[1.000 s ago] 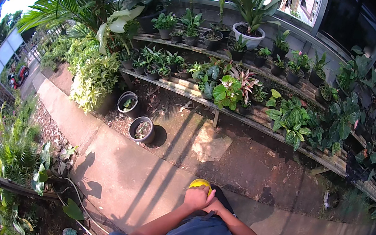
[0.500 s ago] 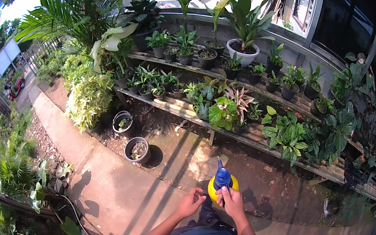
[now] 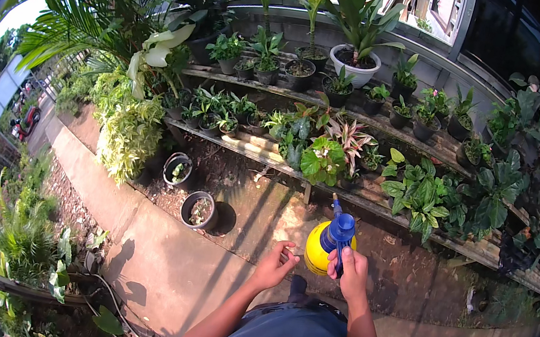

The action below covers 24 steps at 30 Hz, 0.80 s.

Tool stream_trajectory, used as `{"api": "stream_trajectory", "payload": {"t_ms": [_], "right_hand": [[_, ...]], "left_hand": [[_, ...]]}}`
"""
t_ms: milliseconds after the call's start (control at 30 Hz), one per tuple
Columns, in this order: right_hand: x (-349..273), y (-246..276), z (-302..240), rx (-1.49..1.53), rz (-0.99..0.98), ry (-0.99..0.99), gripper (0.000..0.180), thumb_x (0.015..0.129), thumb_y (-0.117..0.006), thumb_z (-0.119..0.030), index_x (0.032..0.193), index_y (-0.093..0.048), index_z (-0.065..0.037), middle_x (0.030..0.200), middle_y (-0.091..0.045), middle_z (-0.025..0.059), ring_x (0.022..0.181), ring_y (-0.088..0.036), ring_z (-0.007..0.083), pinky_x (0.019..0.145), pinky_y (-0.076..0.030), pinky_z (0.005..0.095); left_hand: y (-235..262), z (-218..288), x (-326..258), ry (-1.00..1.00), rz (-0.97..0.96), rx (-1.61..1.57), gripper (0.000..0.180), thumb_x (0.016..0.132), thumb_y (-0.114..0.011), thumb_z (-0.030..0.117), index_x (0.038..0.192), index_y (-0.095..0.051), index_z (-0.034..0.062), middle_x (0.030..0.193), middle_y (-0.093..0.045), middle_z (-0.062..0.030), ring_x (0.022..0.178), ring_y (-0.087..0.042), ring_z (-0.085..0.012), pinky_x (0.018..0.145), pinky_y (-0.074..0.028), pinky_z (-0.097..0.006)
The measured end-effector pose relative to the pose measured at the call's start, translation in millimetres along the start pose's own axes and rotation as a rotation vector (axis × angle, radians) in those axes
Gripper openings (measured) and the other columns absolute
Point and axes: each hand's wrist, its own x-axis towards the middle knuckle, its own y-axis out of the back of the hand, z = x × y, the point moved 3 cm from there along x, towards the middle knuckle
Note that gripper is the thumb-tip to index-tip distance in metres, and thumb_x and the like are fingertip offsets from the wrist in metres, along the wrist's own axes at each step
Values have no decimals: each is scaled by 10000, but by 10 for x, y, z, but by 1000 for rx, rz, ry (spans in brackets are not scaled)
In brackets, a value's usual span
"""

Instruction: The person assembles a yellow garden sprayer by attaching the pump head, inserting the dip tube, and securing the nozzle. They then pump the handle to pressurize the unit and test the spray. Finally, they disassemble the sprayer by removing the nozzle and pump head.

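In front of me I hold a yellow pump spray bottle (image 3: 318, 247) with a blue pump top and nozzle. My right hand (image 3: 350, 270) is wrapped round its blue handle, and the nozzle points away toward the plant shelf. Just left of the bottle, my left hand (image 3: 276, 263) hovers apart from it with nothing in it. Its fingers are curled but spaced. Beyond the nozzle, a bright green leafy plant (image 3: 323, 161) and a pink-striped plant (image 3: 349, 139) stand on the lower shelf.
A tiered wooden shelf (image 3: 255, 152) carries several potted plants. A large white pot (image 3: 359, 71) stands on the upper tier. Two dark pots, one nearer (image 3: 199, 211) and one farther (image 3: 178, 171), sit on the ground to the left. A yellow-green bush (image 3: 127, 134) grows by the concrete path (image 3: 158, 256).
My right hand has carried the spray bottle forward and slightly right, away from my body, bringing its nozzle closer to the shelf. My left hand has moved a little forward.
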Motion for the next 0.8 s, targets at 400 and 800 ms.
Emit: {"api": "stream_trajectory", "payload": {"t_ms": [400, 800], "right_hand": [[169, 241, 9, 16, -163, -72, 396, 1106, -463, -282, 975, -654, 38, 690, -658, 79, 588, -577, 99, 571, -464, 246], [57, 158, -2, 149, -102, 40, 463, 1029, -582, -385, 892, -650, 52, 631, -605, 65, 531, -567, 121, 493, -433, 257]], "left_hand": [[-82, 530, 875, -132, -159, -477, 442, 1113, -494, 298, 1414, -573, -16, 1295, -689, -100, 1266, -581, -169, 1127, -400, -344], [-206, 1076, 1130, 15, -376, -866, 416, 1112, -490, 283, 1363, -578, -37, 1253, -715, -137, 1098, -692, -178, 1020, -542, -349]]}}
